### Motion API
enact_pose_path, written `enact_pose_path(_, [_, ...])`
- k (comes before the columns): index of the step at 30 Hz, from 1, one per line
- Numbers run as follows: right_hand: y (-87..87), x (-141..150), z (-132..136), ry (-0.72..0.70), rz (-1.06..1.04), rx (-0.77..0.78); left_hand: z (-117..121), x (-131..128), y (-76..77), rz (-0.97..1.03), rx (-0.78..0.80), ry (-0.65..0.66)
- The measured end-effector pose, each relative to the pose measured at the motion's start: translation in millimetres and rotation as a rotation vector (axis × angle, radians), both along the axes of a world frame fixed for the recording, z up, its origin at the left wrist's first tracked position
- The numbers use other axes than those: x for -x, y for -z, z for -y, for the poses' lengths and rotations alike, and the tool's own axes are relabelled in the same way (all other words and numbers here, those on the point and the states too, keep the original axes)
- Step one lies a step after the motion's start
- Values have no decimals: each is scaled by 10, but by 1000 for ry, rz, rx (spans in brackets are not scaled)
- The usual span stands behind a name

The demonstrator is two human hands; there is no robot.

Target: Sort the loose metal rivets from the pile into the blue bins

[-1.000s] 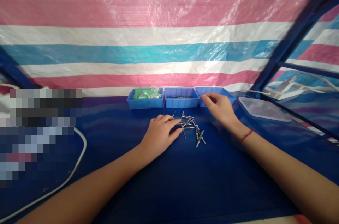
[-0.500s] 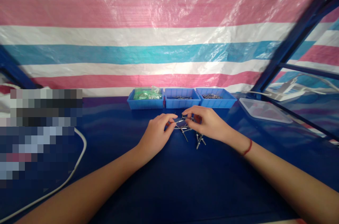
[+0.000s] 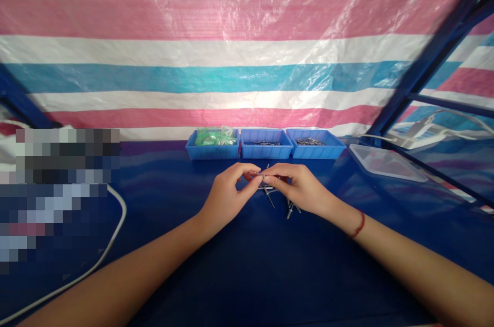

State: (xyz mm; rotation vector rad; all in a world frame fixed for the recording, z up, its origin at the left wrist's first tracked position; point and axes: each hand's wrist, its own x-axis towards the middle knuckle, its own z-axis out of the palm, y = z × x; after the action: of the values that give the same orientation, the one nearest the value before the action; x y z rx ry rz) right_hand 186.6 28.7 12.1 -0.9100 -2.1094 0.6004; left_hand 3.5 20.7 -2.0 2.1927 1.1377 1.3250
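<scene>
My left hand (image 3: 228, 192) is closed in a pinch on a small silver blind rivet (image 3: 263, 176). From the other side my right hand (image 3: 304, 189) reaches in, its thumb and forefinger closed on the same rivet, so only a bit of it shows between the fingertips. Beneath the hands, a loose pile of blind rivets (image 3: 269, 197) lies on the blue table (image 3: 270, 265), partly covered by my fingers. A few more rivets (image 3: 292, 209) stick out below my right hand.
Behind the hands stand three blue bins in a row: a left bin (image 3: 212, 152) with green and clear plastic bags, a middle bin (image 3: 266, 152) and a right bin (image 3: 318, 152) with small metal parts. A clear lid (image 3: 386, 163) lies right; a white cable (image 3: 122, 213) runs left.
My right hand has come from the right bin down to the pile and met my left hand. The left fingers have lifted a rivet from the pile and closed on it.
</scene>
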Motion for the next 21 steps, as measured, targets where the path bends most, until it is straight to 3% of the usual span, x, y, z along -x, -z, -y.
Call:
enact_pose_path(15, [15, 37, -2, 81, -36, 61, 8, 25, -34, -3, 28, -20])
enact_pose_path(21, [-29, 28, 28, 211, -65, -52, -12, 14, -16, -3, 40, -34])
